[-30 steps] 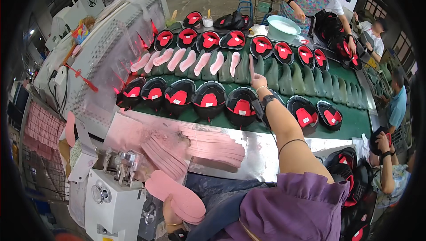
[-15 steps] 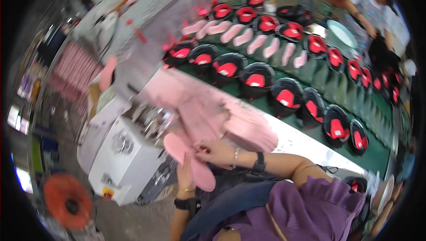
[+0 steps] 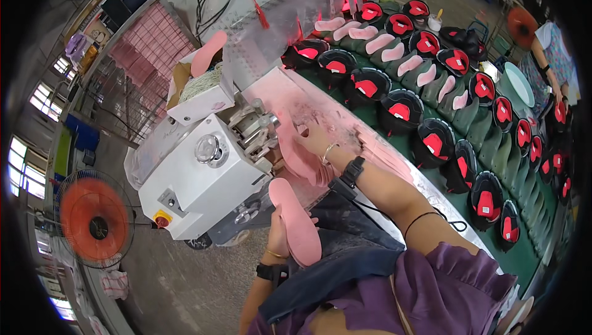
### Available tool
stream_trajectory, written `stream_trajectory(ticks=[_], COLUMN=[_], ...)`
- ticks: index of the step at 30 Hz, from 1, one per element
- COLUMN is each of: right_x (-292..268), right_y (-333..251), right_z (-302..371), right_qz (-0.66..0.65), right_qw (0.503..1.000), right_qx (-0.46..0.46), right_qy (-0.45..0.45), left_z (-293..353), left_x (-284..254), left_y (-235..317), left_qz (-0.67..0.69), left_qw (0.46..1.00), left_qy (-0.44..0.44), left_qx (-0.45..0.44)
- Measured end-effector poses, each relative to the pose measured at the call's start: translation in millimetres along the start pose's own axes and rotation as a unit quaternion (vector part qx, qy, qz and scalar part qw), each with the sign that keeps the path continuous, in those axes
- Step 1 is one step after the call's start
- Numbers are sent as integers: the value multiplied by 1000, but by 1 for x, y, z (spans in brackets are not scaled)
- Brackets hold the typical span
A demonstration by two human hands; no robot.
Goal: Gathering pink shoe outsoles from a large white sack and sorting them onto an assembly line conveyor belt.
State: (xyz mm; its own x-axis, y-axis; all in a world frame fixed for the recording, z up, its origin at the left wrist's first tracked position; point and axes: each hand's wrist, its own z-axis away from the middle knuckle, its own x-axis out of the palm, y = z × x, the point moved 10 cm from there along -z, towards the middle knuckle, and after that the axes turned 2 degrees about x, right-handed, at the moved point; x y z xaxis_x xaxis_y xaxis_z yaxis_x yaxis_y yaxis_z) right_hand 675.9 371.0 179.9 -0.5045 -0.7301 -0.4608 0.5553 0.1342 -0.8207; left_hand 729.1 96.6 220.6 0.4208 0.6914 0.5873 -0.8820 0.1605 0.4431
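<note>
My left hand point(image 3: 278, 236) is closed round a pink shoe insole point(image 3: 297, 224), its broad sole face turned up, low in front of me. Further up, beside the metal head of a white bench machine point(image 3: 200, 171), my right hand point(image 3: 317, 140) has its fingers curled at the edge of another pink insole point(image 3: 295, 157). That one lies in a loose, overlapping pile on the dusty pink worktop, and part of the pile is hidden behind my right hand and forearm. My right fingertips look pinched on its edge.
A green conveyor belt point(image 3: 379, 131) carries rows of black shoe uppers with red linings and pink insoles. An open carton point(image 3: 206, 97) of string stands behind the machine. An orange fan point(image 3: 98, 227) is at left. Another person point(image 3: 549, 57) stands far right.
My hands have moved apart: the right has gone up to the insoles by the machine, while the left keeps its insole, now lower. The whole view has shifted, showing more of the left side.
</note>
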Motion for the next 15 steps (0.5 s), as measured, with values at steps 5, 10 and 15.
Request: stream_trajectory(ticks=[5,10,15], right_x=[-15,-74,-60], right_y=[18,-22,-27], right_z=[7,25,21], right_qz=[-53,98,109], right_qw=[998,981,976], right_qx=[-13,-103,-128], right_qy=[18,136,141], left_z=[-3,-6,-1], left_x=[-3,9,11], left_y=[-4,-8,-7], left_qz=[4,6,-13], left_qw=[1000,999,998], left_qy=[-17,-50,-51], left_qx=[-2,2,20])
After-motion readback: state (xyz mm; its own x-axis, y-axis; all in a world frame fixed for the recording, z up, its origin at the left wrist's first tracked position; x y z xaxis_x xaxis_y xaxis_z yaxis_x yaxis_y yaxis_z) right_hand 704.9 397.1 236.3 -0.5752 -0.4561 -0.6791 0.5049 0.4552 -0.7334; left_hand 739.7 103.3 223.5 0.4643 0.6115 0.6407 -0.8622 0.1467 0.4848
